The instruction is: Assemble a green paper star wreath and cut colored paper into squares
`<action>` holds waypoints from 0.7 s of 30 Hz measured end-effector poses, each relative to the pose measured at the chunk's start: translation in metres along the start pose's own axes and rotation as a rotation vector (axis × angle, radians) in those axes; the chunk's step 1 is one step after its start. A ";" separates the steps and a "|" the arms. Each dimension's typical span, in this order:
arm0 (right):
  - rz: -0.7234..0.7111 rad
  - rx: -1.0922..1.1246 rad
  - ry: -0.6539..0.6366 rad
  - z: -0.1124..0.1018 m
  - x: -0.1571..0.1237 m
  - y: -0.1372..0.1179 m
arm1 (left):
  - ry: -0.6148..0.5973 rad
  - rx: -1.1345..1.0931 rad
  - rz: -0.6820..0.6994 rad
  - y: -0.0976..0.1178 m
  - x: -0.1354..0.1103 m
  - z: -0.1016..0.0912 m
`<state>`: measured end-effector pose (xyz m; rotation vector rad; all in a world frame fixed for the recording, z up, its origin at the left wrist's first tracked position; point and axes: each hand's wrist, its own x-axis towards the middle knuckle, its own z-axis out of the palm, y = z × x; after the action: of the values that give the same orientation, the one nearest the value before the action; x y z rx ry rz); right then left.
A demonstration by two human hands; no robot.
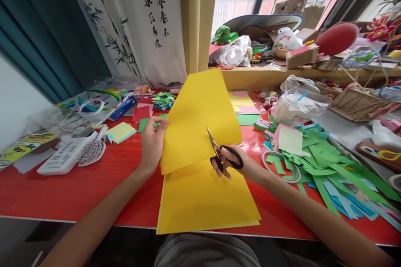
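Observation:
A large sheet of yellow paper (200, 108) is held up in front of me, tilted over the table. My left hand (153, 142) pinches its left edge between thumb and fingers. In my right hand (233, 162) is a pair of scissors (232, 156) with black handles, my fingers through the loops. The blades overlap the sheet near its lower edge, one blade lying in front of the paper; the other is partly hidden. Beneath, more yellow sheets (209, 204) lie stacked at the table's front edge.
Green and blue paper strips (328, 162) are heaped at the right, beside a roll of tape (282, 167). A white bottle (67, 154), a hairbrush (93, 150) and small coloured papers (120, 132) lie at the left. Clutter covers the windowsill (260, 77) behind the red table (125, 187).

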<state>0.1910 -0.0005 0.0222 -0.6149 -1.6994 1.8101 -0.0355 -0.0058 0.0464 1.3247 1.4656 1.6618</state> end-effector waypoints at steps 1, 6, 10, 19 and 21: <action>0.008 -0.005 0.009 0.000 0.000 0.001 | -0.009 -0.002 -0.006 0.000 0.000 0.001; 0.011 -0.008 0.047 -0.001 0.001 0.006 | -0.034 -0.028 -0.063 -0.001 -0.003 0.003; -0.016 -0.047 0.067 0.002 0.000 0.005 | -0.027 -0.032 -0.053 -0.001 -0.006 0.004; 0.007 -0.128 0.134 0.007 -0.002 0.000 | -0.004 -0.071 -0.025 -0.001 -0.009 0.005; 0.008 -0.144 0.147 0.009 -0.003 -0.001 | 0.002 -0.074 -0.023 -0.002 -0.009 0.006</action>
<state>0.1871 -0.0086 0.0241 -0.7964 -1.7388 1.6159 -0.0272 -0.0113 0.0415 1.2621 1.4018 1.6869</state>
